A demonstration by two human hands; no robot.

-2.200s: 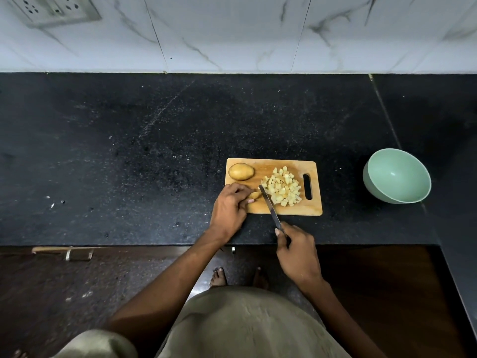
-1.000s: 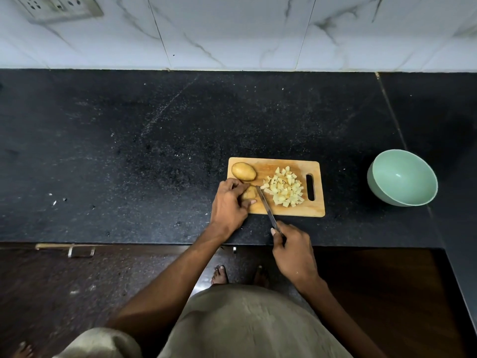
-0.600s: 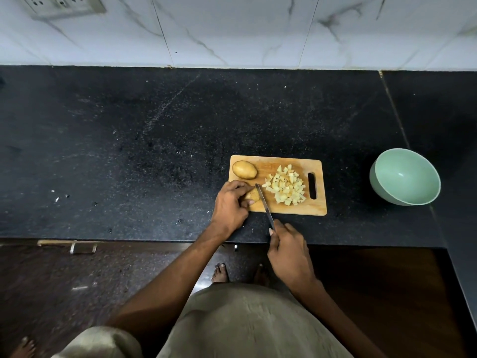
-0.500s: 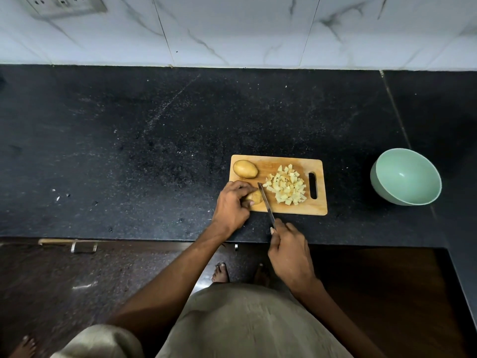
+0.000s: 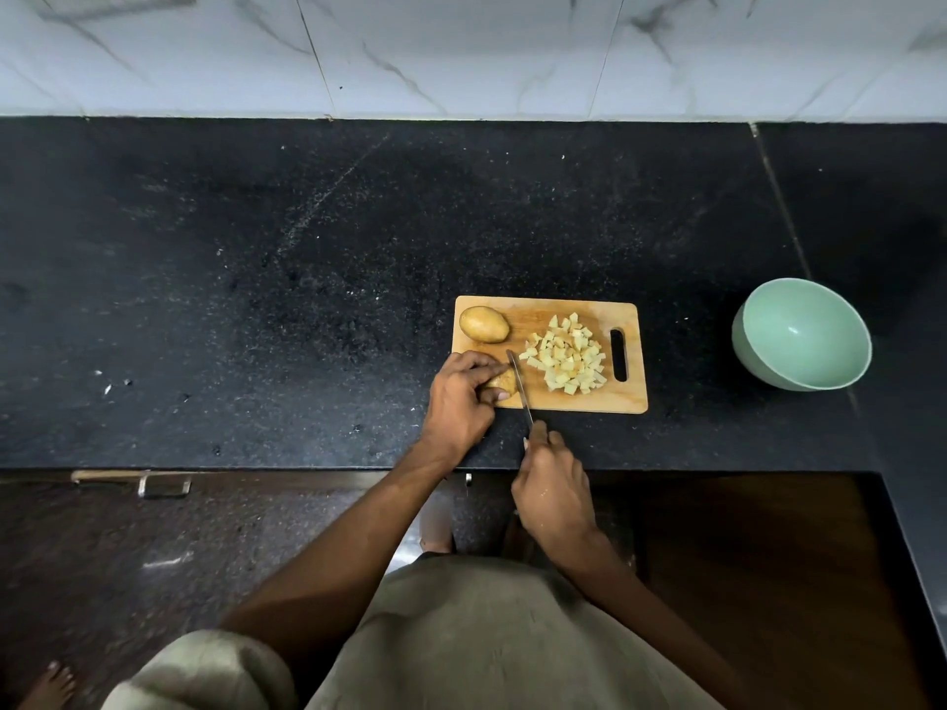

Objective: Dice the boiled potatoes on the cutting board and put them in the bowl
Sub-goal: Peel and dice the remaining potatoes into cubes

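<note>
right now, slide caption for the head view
Left hand steadies potato piece while right hand slices with knife.

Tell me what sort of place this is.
Most likely a home kitchen: a black stone countertop against a marble-tiled wall, with a wooden cutting board of diced potato.

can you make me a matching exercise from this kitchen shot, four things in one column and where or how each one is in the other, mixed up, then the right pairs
Things
1. whole potato
2. diced potato
3. bowl
4. knife

Place or state
A. gripped by the right hand, blade beside the potato piece that the left hand holds
B. on the counter to the right of the cutting board, nothing in it
C. at the board's far left corner, uncut
D. heaped near the board's handle slot

Pairs: 1-C, 2-D, 3-B, 4-A
</note>
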